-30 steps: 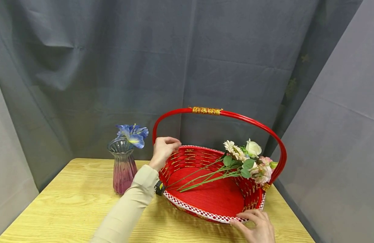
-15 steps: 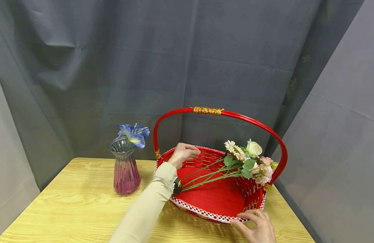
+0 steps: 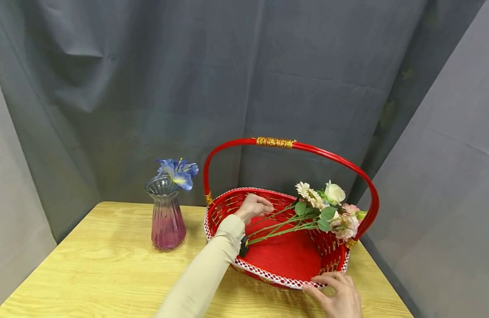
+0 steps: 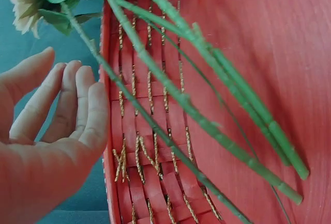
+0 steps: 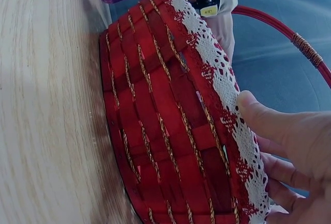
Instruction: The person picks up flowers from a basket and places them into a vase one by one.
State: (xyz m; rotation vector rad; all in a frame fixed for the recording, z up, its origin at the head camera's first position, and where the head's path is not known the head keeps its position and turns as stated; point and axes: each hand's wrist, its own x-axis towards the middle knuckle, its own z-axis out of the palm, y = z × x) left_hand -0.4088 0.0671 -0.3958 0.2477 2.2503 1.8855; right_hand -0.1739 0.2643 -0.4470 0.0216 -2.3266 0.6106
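left hand [image 3: 254, 207]: loose, grasping nothing, near flower stems [image 4: 182, 100], lower centre
right hand [image 3: 339, 295]: pinching basket [image 3: 276, 279], lower right
vase [image 3: 167, 225]: lower left

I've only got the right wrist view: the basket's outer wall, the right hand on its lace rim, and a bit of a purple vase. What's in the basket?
Observer: Flowers, lying with their stems pointing left in the head view.
Operator: Is the left hand holding any?
Observer: No, the left wrist view shows its loosely curved fingers holding nothing.
Operator: And the vase, anything in it?
Observer: Yes, a blue flower at its mouth.
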